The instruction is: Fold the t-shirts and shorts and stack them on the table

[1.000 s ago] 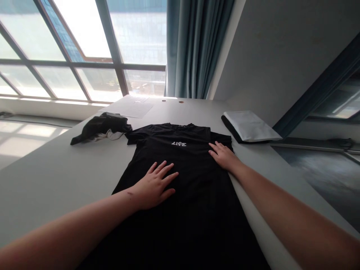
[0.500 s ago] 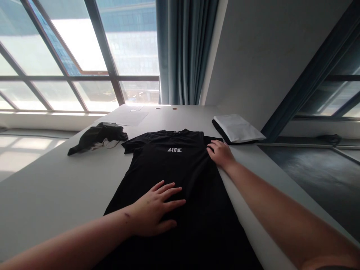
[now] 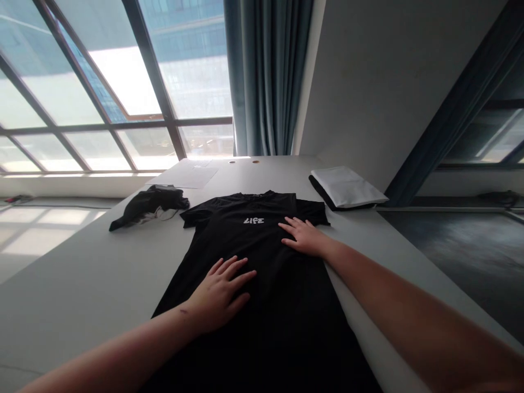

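Note:
A black T-shirt (image 3: 266, 305) lies spread out on the white table (image 3: 102, 295), its collar at the far end and its lower part running out of view toward me. White lettering, upside down from my side, is printed across its chest. My left hand (image 3: 221, 292) rests palm down on the middle of the shirt with its fingers spread. Farther up, my right hand (image 3: 303, 236) lies flat on the shirt's right side, just below the right sleeve. Neither hand grips the cloth.
A crumpled dark and white cloth (image 3: 151, 206) lies left of the collar. On the right sits a flat white folded piece (image 3: 347, 186) over something black. A pale sheet (image 3: 188, 177) and two round holes are at the table's far end, before the blue curtain (image 3: 268, 82).
My right hand has come off the sleeve edge and moved left and inward over the chest. My left hand has slid slightly, staying on the shirt. The camera view has shifted.

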`<state>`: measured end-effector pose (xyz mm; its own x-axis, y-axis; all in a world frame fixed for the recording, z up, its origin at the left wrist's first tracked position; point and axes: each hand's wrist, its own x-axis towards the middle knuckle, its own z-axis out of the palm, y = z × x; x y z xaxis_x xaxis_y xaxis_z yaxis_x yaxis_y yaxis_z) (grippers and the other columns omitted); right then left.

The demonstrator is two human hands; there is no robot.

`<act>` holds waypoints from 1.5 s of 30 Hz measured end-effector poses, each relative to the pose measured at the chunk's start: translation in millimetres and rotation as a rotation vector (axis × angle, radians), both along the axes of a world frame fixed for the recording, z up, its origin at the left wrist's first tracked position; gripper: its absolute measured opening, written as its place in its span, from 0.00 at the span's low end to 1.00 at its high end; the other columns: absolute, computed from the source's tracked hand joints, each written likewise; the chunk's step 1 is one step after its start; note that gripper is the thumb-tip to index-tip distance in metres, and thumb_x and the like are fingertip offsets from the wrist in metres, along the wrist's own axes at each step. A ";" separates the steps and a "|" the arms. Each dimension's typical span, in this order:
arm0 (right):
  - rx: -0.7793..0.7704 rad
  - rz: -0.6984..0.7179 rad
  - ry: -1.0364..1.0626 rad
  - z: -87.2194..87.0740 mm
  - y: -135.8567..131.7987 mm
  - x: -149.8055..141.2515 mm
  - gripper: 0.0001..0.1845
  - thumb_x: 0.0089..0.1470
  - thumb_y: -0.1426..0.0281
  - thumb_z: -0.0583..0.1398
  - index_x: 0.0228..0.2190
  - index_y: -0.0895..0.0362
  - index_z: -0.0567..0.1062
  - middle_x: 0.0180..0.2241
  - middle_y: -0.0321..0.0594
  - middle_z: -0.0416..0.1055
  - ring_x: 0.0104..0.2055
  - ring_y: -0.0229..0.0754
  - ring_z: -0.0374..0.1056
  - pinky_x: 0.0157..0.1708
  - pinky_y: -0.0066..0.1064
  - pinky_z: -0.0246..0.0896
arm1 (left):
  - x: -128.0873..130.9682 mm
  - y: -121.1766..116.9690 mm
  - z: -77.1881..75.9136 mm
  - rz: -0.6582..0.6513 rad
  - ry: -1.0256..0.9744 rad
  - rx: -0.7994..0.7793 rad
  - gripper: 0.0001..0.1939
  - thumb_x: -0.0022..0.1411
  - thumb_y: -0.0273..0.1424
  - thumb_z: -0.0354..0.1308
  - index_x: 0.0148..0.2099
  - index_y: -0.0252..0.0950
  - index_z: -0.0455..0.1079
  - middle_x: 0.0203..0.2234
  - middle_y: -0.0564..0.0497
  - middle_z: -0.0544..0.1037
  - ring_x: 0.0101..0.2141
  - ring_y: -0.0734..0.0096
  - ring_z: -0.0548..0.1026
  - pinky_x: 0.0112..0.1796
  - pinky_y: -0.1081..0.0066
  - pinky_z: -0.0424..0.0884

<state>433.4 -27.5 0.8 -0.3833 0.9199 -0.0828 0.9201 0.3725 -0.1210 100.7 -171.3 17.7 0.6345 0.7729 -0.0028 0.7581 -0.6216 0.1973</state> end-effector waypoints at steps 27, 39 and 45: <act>0.118 -0.263 -0.106 18.7 2.5 -22.1 0.32 0.68 0.54 0.53 0.66 0.57 0.69 0.63 0.58 0.67 0.63 0.60 0.65 0.61 0.46 0.61 | 41.3 324.4 -22.7 0.547 0.106 -0.014 0.37 0.72 0.58 0.35 0.77 0.55 0.51 0.77 0.48 0.46 0.73 0.29 0.44 0.63 0.23 0.46; 0.083 0.041 0.060 22.2 162.8 -46.5 0.30 0.69 0.53 0.54 0.64 0.54 0.72 0.69 0.45 0.62 0.70 0.52 0.58 0.70 0.40 0.50 | 45.1 352.1 -29.4 0.619 0.079 -0.055 0.38 0.69 0.61 0.33 0.77 0.61 0.48 0.77 0.51 0.43 0.73 0.30 0.40 0.61 0.19 0.37; 0.037 -0.137 0.078 -8.7 191.4 -43.0 0.32 0.72 0.51 0.46 0.71 0.47 0.61 0.75 0.39 0.47 0.76 0.56 0.44 0.72 0.60 0.38 | 47.6 360.7 -30.1 0.626 0.083 -0.058 0.38 0.70 0.61 0.34 0.77 0.61 0.47 0.77 0.52 0.42 0.73 0.29 0.39 0.61 0.19 0.37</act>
